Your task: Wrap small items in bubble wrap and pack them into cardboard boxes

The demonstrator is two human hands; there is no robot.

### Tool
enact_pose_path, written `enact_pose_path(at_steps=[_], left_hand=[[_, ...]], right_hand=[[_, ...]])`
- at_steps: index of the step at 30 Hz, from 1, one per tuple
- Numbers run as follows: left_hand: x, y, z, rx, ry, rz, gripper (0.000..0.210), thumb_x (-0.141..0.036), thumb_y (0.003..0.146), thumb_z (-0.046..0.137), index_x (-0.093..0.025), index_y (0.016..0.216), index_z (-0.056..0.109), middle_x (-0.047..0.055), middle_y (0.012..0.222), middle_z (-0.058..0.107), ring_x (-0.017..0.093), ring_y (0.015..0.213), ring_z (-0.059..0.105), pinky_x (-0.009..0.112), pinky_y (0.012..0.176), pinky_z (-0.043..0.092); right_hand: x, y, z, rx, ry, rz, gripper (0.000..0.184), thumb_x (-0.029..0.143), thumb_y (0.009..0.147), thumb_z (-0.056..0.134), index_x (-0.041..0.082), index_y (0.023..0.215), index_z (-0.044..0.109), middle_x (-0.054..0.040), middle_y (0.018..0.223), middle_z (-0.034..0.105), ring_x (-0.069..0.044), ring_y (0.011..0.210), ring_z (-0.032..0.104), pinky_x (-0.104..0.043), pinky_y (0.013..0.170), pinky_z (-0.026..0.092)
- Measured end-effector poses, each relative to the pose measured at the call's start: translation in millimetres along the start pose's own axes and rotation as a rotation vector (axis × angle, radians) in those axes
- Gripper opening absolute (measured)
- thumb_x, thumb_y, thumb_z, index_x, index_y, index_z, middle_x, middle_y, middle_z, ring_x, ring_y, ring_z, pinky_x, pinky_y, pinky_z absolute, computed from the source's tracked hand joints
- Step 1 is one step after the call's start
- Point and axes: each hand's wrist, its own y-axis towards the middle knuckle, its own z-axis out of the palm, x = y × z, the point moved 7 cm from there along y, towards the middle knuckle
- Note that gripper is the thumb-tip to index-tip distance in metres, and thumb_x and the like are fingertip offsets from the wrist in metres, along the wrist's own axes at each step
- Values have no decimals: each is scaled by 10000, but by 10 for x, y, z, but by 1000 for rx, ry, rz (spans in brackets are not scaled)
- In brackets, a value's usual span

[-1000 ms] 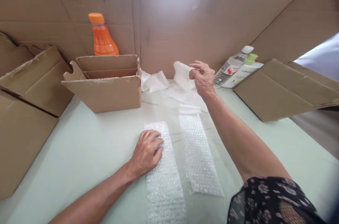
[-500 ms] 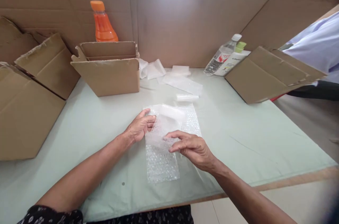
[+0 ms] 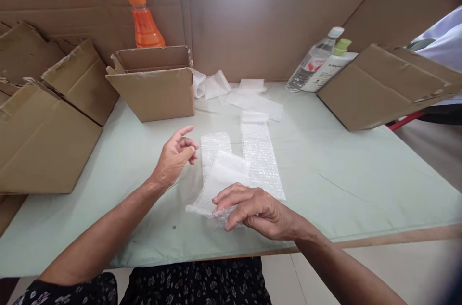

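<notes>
A translucent piece of bubble wrap (image 3: 226, 169) lies crumpled in front of me on top of a flat strip of bubble wrap (image 3: 215, 142). My right hand (image 3: 258, 211) bends over its near end, thumb and fingers curled around the crinkled edge; part of the grip is hidden. To the left, my left hand (image 3: 175, 157) is held off the wrap with its fingers apart and nothing in them. A longer bubble wrap strip (image 3: 263, 158) stretches out on the right, its far end rolled over.
More pale wrapping pieces (image 3: 252, 100) lie at the back. Around the table (image 3: 325, 165) stand an open cardboard box (image 3: 155, 95), larger cartons (image 3: 43, 136) at left and a tilted carton (image 3: 378, 86) at right. An orange bottle (image 3: 146, 26) and a clear bottle (image 3: 312, 62) stand behind.
My left hand has come off the bubble wrap and moved left. My right hand has brought the top piece's near end toward me and slightly left, uncovering the strips beneath.
</notes>
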Motion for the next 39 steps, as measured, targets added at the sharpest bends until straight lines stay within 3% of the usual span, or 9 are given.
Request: enact_pose_path(at_steps=[3,7,12,20,23,27,31,35,39], left_hand=[[-119,-177,-57,126,362,166,460,-193,773,623,-217,1231,654,62,1027,677,200,930,649,366,855,540],[43,-343,411,518,708,387,495,-128,682,718,-267,1157,722,109,1478,540,364,1450,366,569,1179,308],[141,-58,688,475,643,372,277,-12,670,601,-225,791,730,109,1238,706,333,1280,562,540,1135,369],[-755,273,-617,-144,760,347,134,-220,790,585,-189,833,708,12,810,715,172,757,619,298,766,499],[-595,518,-864,-149,906,252,183,-187,761,563,-191,867,712,7,773,692,158,688,579,286,707,471],[-201,689,-1028,-146,1049,179,419,-216,785,577,-144,1187,672,105,1056,717,241,924,631,376,885,486],[-89,303,-1044,-225,1110,354,460,-263,865,541,-143,1305,603,140,1243,660,302,1163,572,476,1044,424],[127,-284,-688,107,1113,506,289,-256,884,552,-203,1131,693,117,1176,683,305,1157,575,501,1049,410],[283,-578,-521,215,1079,485,270,-227,877,557,-201,1100,707,149,1204,665,328,1181,573,528,1039,420]], right_hand=[[-31,94,100,73,-23,2,325,56,943,506,219,977,784,-65,1105,777,-165,1164,657,-408,1042,488],[-81,89,191,159,-51,47,344,51,928,484,224,983,777,-53,1117,774,-163,1144,665,-421,1041,486],[-39,-32,228,180,-88,130,380,11,895,470,210,990,780,-60,1105,778,-164,1135,669,-413,1038,480],[-52,153,732,331,-154,-32,346,-5,865,483,171,959,765,-75,1114,767,-180,1199,625,-390,1048,467],[-233,273,965,404,-275,-34,396,-65,779,511,160,981,765,-67,1156,751,-208,1269,572,-393,1081,437],[-289,201,1034,462,-402,15,443,-40,782,524,195,1067,769,-91,1348,658,-254,1390,472,-464,1121,398],[-249,-35,621,329,-425,168,553,7,832,499,243,1301,674,-90,1397,632,-225,1305,559,-466,1053,477],[-547,-80,-269,-114,-692,553,356,247,973,490,206,1282,664,-109,1132,749,-233,924,707,-449,825,569],[-920,173,-717,-189,-1073,871,375,343,973,525,153,1277,633,-145,1111,730,-287,886,700,-426,754,532]])
